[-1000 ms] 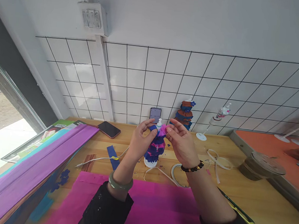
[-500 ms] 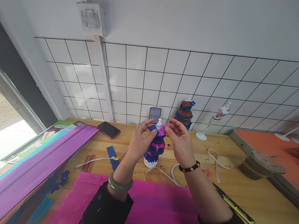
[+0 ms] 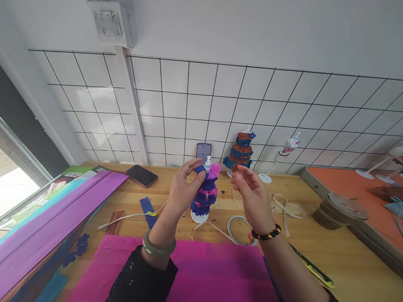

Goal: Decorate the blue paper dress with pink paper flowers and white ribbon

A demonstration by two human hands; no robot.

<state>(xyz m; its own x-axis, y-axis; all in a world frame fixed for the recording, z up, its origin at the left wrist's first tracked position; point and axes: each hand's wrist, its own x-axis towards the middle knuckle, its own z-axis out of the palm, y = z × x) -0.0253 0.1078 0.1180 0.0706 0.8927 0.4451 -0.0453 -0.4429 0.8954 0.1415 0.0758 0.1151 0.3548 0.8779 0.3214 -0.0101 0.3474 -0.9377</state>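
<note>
A miniature dress form (image 3: 205, 192) in ruffled blue and pink crepe paper stands upright on its white base, its white knobbed top showing. My left hand (image 3: 184, 183) is closed at its upper left side, thumb and fingers pinching the blue paper there. Pink paper (image 3: 214, 171) sticks out at the form's upper right. My right hand (image 3: 253, 189) is off to the right, apart from the form, fingers loosely bent with nothing visible between them. A large pink paper sheet (image 3: 182, 277) lies under my forearms.
Behind stand a brown-and-blue dressed form (image 3: 240, 150), a white patterned form (image 3: 289, 147) and a phone (image 3: 203, 151). Another phone (image 3: 142, 175) and purple paper (image 3: 48, 217) lie left. A tape roll (image 3: 229, 229), a cutter knife (image 3: 314, 268) and a lidded cup (image 3: 338, 211) are nearer right.
My right hand has let go of the pink paper and moved away to the right. My left hand stays at the form. The view has shifted slightly right.
</note>
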